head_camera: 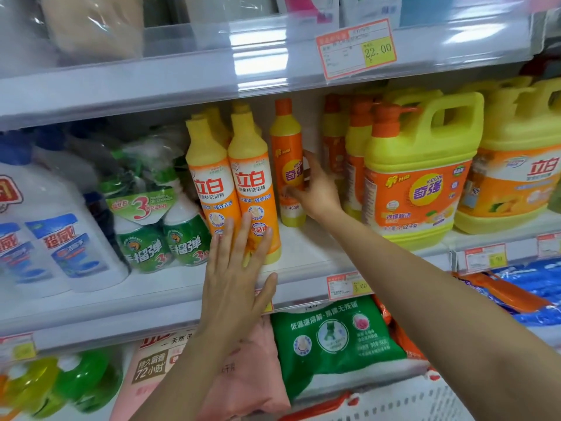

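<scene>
On the middle shelf [303,256] stands a slim orange and yellow dish-soap bottle [287,147] with an orange cap. My right hand [318,189] grips its lower right side, fingers curled round the label. To its left stand two yellow and orange bottles [230,183] side by side, with more behind them. My left hand [239,268] lies flat against their lower fronts, fingers straight and spread.
A big yellow jug with a pump [419,165] and another jug [522,165] stand to the right. Green spray bottles [164,232] and white bottles [60,232] fill the left. Detergent bags [334,335] lie on the shelf below, above a white basket [409,405]. Price tags [355,48] hang on shelf edges.
</scene>
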### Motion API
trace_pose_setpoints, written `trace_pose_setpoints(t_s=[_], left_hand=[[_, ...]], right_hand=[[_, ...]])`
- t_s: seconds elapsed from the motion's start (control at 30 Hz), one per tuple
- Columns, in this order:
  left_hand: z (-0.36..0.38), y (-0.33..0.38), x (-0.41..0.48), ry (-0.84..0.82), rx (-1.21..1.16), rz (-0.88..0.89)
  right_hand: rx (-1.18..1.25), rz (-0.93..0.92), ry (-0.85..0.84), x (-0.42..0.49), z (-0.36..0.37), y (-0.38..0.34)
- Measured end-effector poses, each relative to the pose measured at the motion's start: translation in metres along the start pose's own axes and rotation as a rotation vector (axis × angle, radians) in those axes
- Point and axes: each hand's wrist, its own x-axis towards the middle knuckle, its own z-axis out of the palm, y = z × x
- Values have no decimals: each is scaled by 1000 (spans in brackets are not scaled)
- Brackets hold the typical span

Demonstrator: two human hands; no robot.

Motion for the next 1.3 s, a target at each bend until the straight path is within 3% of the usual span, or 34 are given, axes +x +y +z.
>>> trace_pose_setpoints(t_s=[0.23, 0.37, 0.43, 0.53, 0.67, 0.77, 1.1, 1.3], left_hand=[[-11, -1, -1, -29, -116, 23], [-30, -13, -39, 4, -195, -61], [-37, -23, -78, 36, -226, -121], [-37, -37, -148, -79, -371, -287], [-26, -46, -224, -393, -523, -614], [-19, -49, -248, -593, -633, -680], [-2, -43, -254, -591, -475, -565], [-2, -42, -262, -532, -497, -611]], right_hand=[[46, 83, -54, -17, 1, -9], [224, -132, 174, -89, -16, -37], [355, -214, 132, -139, -20, -50], [313, -179, -188, -215, -2, -53], [-6, 27, -819, -287, 51, -30], [-251, 62, -1033, -323, 83, -6], [-359, 73, -983, -348, 112, 19], [-300, 34, -850, -339, 95, 12]])
